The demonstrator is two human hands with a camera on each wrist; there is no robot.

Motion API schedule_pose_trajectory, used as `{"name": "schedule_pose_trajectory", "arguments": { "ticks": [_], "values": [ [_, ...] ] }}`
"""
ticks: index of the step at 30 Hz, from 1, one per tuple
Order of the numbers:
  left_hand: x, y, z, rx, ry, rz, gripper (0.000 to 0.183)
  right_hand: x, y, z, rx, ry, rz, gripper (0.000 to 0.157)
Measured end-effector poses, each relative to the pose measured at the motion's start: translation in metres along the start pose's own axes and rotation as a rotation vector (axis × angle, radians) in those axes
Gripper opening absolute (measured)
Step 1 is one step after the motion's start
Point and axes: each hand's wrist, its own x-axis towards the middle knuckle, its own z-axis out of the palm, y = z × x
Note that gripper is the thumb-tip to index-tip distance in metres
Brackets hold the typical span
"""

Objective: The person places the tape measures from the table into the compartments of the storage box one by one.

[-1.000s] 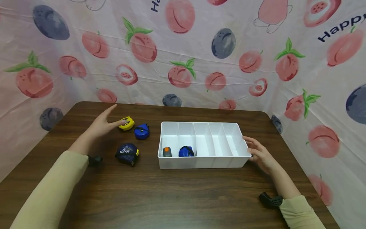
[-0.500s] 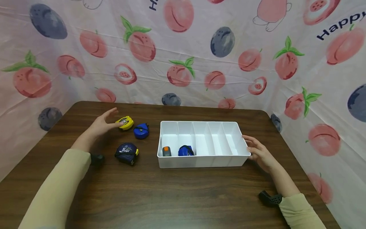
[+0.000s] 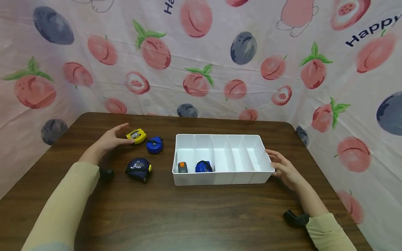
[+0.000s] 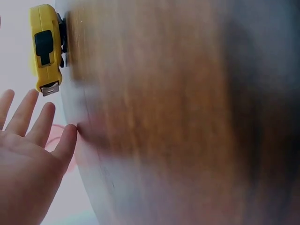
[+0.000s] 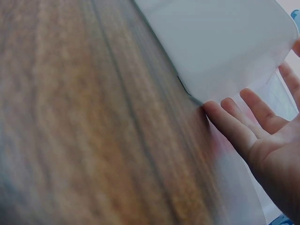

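My left hand [image 3: 108,141] reaches in beside a yellow tape measure [image 3: 136,136], thumb tip right at its near left edge. In the left wrist view, the fingers [image 4: 41,124] are straight and spread just below that yellow case, with its metal hook end toward them. A blue tape measure [image 3: 154,145] lies to its right, and a dark blue one [image 3: 138,169] lies nearer me. At the right end of a white divided box [image 3: 220,178], my right hand [image 3: 287,170] rests its fairly straight fingertips against the end wall.
Inside the box, a grey item with an orange top [image 3: 182,167] sits in the leftmost compartment, and a blue tape measure [image 3: 203,166] in the one beside it. Fruit-print cloth [image 3: 213,69] hangs behind and beside the brown wooden table [image 3: 188,216].
My left index finger has come down toward the thumb, narrowing the spread beside the yellow tape measure. The right hand and the box stay in place.
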Motion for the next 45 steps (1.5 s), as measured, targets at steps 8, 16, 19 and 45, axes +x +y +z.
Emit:
{"name": "schedule_pose_trajectory", "arguments": {
  "ticks": [8,16,19,45],
  "values": [
    [0.002,0.001,0.001,0.089,-0.047,-0.009,0.094,0.0,0.0,0.0,0.005,-0.004,-0.006,0.04],
    [0.002,0.01,0.009,0.136,-0.06,0.004,0.088,-0.001,0.0,0.001,0.005,-0.009,-0.011,0.04],
    [0.003,0.014,0.011,0.167,-0.056,0.002,0.087,-0.001,0.0,0.0,0.01,-0.006,-0.008,0.04],
    [0.004,0.011,0.011,0.176,-0.021,-0.056,0.081,0.001,0.0,-0.002,-0.008,0.006,0.017,0.04]
  ]
}}
